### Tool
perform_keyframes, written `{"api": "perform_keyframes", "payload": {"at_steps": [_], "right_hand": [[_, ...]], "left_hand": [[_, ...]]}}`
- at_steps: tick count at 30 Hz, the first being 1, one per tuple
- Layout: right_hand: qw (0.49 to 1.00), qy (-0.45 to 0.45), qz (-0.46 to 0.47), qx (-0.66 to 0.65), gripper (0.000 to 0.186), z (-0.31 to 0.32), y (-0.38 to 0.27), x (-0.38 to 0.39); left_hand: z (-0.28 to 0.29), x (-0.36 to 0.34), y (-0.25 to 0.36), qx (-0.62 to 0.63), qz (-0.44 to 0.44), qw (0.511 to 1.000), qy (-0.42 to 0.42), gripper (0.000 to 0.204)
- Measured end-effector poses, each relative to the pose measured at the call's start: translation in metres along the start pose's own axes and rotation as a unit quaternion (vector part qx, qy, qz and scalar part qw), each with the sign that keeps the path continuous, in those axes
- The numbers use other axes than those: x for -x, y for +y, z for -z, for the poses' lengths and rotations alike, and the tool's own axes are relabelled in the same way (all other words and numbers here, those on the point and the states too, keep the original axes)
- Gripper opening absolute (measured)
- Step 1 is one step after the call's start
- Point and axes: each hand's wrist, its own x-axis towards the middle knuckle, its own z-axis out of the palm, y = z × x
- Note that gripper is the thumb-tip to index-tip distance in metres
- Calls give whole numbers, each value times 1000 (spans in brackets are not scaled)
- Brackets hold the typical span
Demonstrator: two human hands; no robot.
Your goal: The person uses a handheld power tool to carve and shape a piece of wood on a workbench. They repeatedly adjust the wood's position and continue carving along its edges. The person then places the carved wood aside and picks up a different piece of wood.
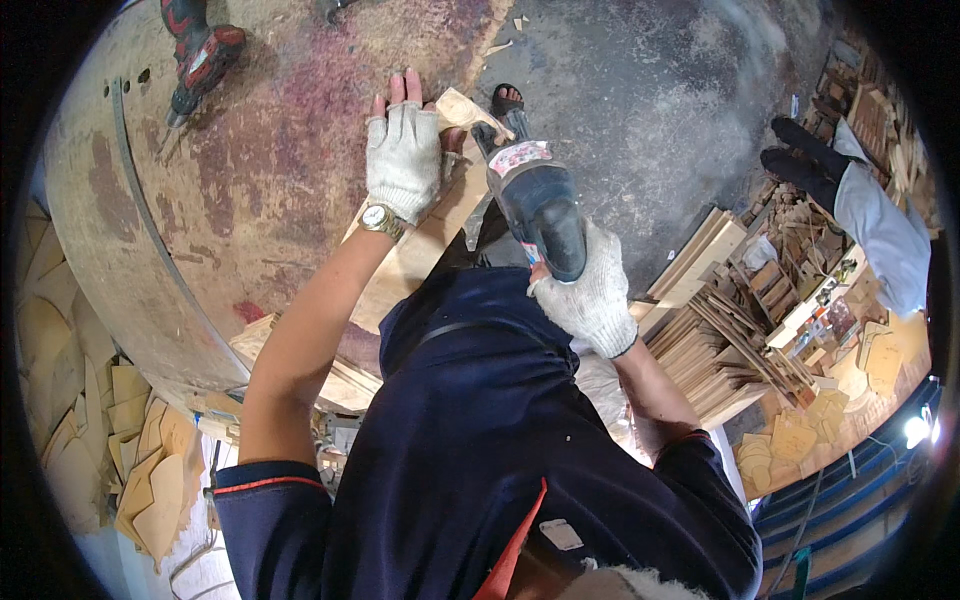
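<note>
My left hand (405, 160), in a white fingerless glove, rests on the worn tabletop (260, 190) with fingers stretched out, its thumb beside a small pale wooden piece (460, 108). A plank (450, 215) lies under and below that hand. My gloved right hand (595, 295) is closed round the handle of a dark power tool (535, 205) with a pink label. The tool's front end meets the small piece at the table edge; the exact contact is hidden.
A red-and-black drill (200, 70) lies at upper left. Cardboard templates (150, 470) are piled at far left. Stacked slats (710, 370) and wood offcuts fill the right side, beside grey cloth (875, 240) with dark parts. A sandalled foot (505, 100) shows on the dark floor.
</note>
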Motion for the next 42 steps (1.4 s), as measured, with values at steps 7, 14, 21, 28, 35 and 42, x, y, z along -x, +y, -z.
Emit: {"api": "perform_keyframes", "payload": {"at_steps": [7, 14, 21, 28, 35, 42], "right_hand": [[999, -28, 14, 38, 59, 11, 0, -6], [997, -62, 11, 51, 60, 17, -3, -11], [996, -41, 80, 26, 44, 15, 7, -21], [994, -69, 81, 38, 59, 23, 4, -24], [988, -147, 44, -21, 55, 34, -7, -39], [987, -79, 139, -21, 47, 39, -14, -40]], "left_hand": [[-1, 0, 0, 7, 4, 1000, -6, 48], [-1, 2, -2, 22, -4, 1000, -19, 54], [-1, 2, -2, 17, -2, 999, -27, 54], [-2, 2, -3, 13, -4, 999, -35, 55], [0, 2, -3, 10, -2, 999, -48, 55], [-2, 2, -3, 19, -10, 1000, -20, 52]]}}
